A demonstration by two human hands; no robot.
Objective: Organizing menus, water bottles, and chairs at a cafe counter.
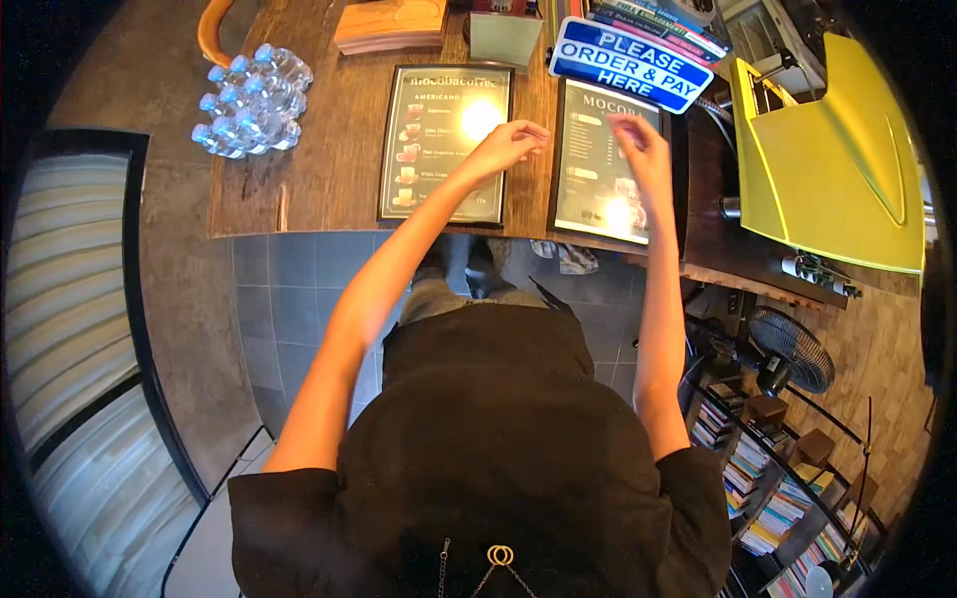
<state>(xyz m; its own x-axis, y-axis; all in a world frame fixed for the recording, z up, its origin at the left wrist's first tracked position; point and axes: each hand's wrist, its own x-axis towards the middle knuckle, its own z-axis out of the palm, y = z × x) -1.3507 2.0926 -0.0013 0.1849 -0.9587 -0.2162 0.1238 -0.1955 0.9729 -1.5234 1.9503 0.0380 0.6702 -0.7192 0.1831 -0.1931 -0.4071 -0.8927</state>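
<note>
My left hand (518, 145) hovers between two framed menus, with its fingers loosely bent and nothing visible in them. Under my left forearm lies the left framed menu (419, 90), its glazed front bearing drink pictures and a bright glare. My right hand (644, 149) is over the right framed menu (579, 168), thumb and fingers a little apart, no object seen in them. Whether either hand touches a frame is hard to tell. Both menus rest on the wooden counter (329, 172) near its front edge. A blue and white sign (632, 63) stands just beyond the right menu.
Clustered water bottles (254, 105) stand at the counter's left end. A wooden box (392, 26) and a pale upright panel (506, 39) are at the back. Stacked books (665, 30) sit behind the sign. Right are a yellow panel (822, 172), a black fan (791, 347) and bookshelves.
</note>
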